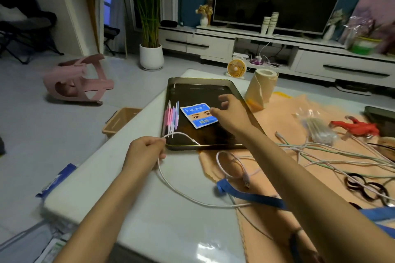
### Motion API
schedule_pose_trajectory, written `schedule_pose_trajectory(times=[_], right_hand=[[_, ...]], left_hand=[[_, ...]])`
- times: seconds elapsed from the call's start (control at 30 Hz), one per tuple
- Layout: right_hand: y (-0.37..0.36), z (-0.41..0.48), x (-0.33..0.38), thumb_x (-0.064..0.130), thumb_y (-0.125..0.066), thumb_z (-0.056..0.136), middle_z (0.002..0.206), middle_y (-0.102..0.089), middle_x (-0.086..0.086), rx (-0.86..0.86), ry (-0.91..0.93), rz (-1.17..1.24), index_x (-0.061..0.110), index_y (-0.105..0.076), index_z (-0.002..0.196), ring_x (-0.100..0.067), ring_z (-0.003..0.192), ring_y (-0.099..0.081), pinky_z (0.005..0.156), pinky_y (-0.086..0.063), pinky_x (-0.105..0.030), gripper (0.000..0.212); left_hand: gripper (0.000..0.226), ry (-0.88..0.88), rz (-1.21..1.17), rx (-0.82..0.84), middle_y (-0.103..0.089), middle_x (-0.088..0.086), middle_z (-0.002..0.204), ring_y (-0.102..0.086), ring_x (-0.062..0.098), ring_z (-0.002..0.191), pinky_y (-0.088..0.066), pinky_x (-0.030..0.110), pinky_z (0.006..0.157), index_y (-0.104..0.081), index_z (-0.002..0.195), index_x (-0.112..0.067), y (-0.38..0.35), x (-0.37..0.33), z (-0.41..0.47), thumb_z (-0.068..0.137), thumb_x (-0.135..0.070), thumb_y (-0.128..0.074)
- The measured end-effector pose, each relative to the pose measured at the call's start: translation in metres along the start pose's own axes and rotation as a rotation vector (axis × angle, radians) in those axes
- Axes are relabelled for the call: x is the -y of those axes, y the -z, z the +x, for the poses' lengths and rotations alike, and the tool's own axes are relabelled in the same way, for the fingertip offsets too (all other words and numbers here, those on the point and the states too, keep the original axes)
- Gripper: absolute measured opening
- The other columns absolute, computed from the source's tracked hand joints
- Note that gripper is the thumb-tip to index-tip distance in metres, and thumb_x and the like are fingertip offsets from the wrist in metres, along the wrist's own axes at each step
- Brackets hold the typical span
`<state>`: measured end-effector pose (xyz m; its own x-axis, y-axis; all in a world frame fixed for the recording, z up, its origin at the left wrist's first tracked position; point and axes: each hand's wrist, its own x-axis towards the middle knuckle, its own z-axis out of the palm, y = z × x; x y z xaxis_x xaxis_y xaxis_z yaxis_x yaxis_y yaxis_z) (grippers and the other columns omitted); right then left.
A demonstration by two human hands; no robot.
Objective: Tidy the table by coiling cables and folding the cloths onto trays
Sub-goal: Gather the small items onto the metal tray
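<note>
My left hand (pixel 145 151) grips a white cable (pixel 186 196) near its plug end, just in front of the dark metal tray (pixel 203 87). The cable's tip arcs over the tray's near rim, and the rest loops across the white table to the right. My right hand (pixel 229 113) hovers over the tray with curled fingers beside a blue sachet (pixel 197 116); whether it pinches the sachet is unclear. Pink and purple sticks (pixel 171 118) lie at the tray's left side. An orange cloth (pixel 277 156) lies spread under a tangle of green and pink cables (pixel 333 153).
A paper roll (pixel 260 87) stands behind the tray. A bag of cotton swabs (pixel 318 130), a red tool (pixel 354 127), hair ties (pixel 363 186) and a blue strap (pixel 250 195) lie on the cloth. A second tray's corner (pixel 380 113) shows at right. A small bin (pixel 119 121) stands left of the table.
</note>
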<state>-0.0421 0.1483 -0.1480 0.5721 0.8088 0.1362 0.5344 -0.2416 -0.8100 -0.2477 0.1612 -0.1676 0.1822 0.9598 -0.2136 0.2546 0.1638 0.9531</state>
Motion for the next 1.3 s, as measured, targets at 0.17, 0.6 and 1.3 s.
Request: schedule_pose_trajectory(times=[0.17, 0.6, 1.3], right_hand=[[0.077, -0.024, -0.039, 0.016, -0.059, 0.087, 0.123, -0.054, -0.01, -0.236, 0.086, -0.204, 0.011, -0.053, 0.123, -0.017, 0.103, -0.049, 0.075, -0.041, -0.022, 0.037], [0.155, -0.027, -0.118, 0.019, -0.042, 0.093, 0.109, -0.057, -0.023, -0.264, -0.164, -0.886, 0.004, -0.057, 0.106, -0.04, 0.098, -0.056, 0.086, -0.047, -0.047, 0.025], [0.039, -0.016, -0.044, 0.045, -0.034, 0.098, 0.15, -0.029, -0.014, 0.047, 0.19, -0.617, 0.015, -0.048, 0.134, -0.03, 0.136, -0.026, 0.107, -0.025, -0.039, 0.05]], left_hand=[[0.026, -0.149, 0.313, -0.144, -0.059, 0.007, 0.107, -0.053, 0.022, 0.097, -0.045, 0.034, 0.082, -0.061, 0.116, -0.009, -0.01, 0.004, -0.009, 0.096, -0.02, -0.049], [0.034, -0.696, 0.744, 0.023, -0.041, -0.007, 0.138, -0.025, 0.009, 0.133, -0.026, 0.026, 0.108, -0.045, 0.131, -0.024, -0.096, 0.001, -0.048, 0.098, -0.026, -0.041], [0.037, -0.574, 0.833, 0.191, -0.039, 0.003, 0.146, -0.022, 0.018, 0.141, -0.014, 0.038, 0.118, -0.044, 0.136, -0.015, -0.13, -0.018, -0.032, 0.1, -0.02, -0.034]])
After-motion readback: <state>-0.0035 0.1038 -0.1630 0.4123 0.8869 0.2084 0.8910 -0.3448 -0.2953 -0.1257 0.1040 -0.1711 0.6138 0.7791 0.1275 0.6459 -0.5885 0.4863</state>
